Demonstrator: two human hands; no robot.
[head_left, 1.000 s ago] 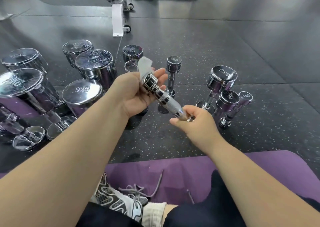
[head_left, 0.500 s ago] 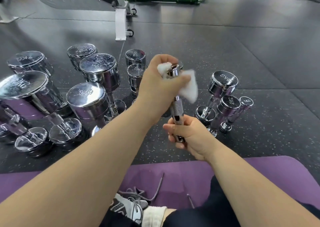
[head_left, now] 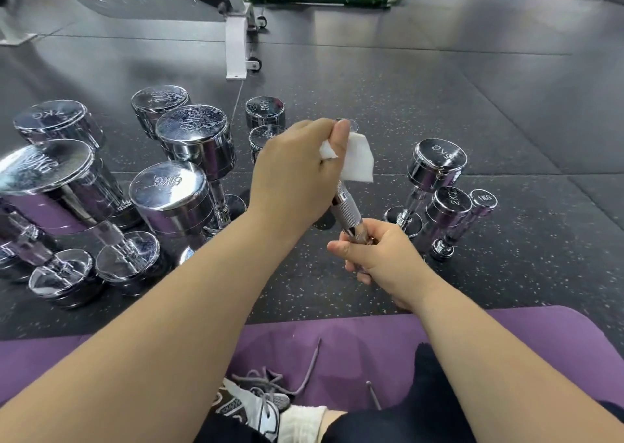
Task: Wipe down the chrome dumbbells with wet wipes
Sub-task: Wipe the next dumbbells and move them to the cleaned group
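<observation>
Dumbbell (head_left: 347, 211) tilted: left hand (head_left: 297, 172) clamps wipe (head_left: 359, 162) round top, right hand (head_left: 385, 256) grips bottom.

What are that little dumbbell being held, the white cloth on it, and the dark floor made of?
Dumbbell: looks like chrome-plated metal, mirror-shiny at the ends, with a duller cross-hatched bar.
Wipe: thin white nonwoven fabric or paper, limp and creased; whether it is damp cannot be told.
Floor: probably rubber tiles, matte dark grey with pale speckles and visible seams.
</observation>
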